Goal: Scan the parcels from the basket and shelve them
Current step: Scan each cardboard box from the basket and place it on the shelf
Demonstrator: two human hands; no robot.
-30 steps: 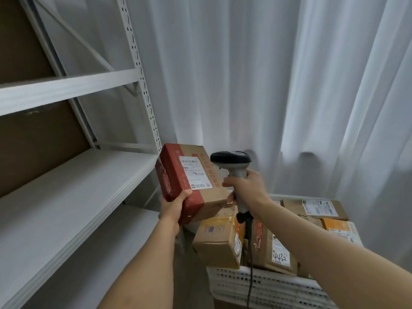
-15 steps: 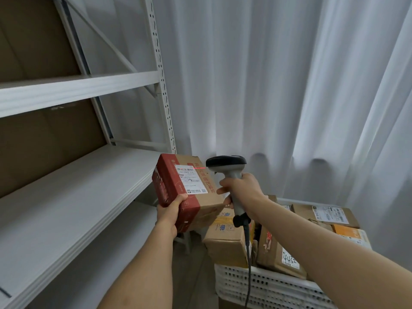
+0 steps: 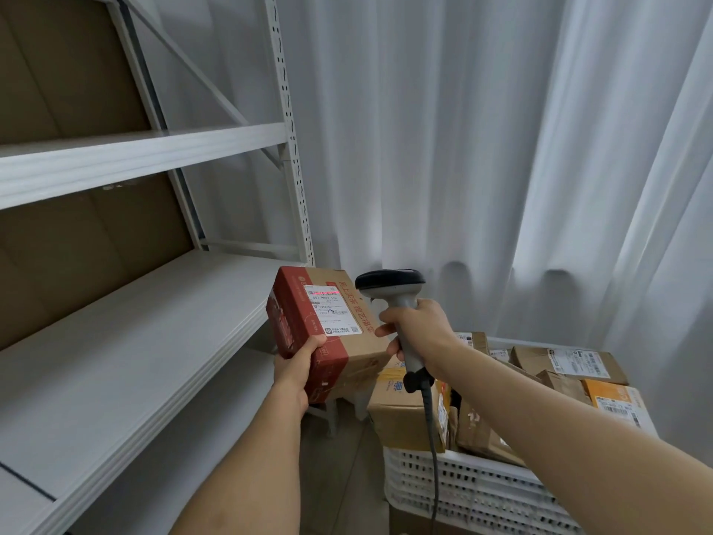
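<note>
Parcel (image 3: 332, 334) sits in my left hand (image 3: 295, 374), fingers wrapped under its red end, label face up and tilted toward the scanner (image 3: 397, 303). My right hand (image 3: 418, 330) grips the scanner handle, fingers curled round it, head just right of the parcel. Red scan line lies across the label top. Basket (image 3: 463, 492) sits below my right forearm, more parcels (image 3: 405, 415) inside. Shelf (image 3: 115, 341) is left of my left fingers, curtain (image 3: 463, 148) beyond.

White pleated curtains (image 3: 482, 148) fill the upper right and centre of the frame. Brown backing panels (image 3: 58, 71), possibly cardboard, show at the upper left. Grey floor (image 3: 347, 457) lies at bottom centre.
</note>
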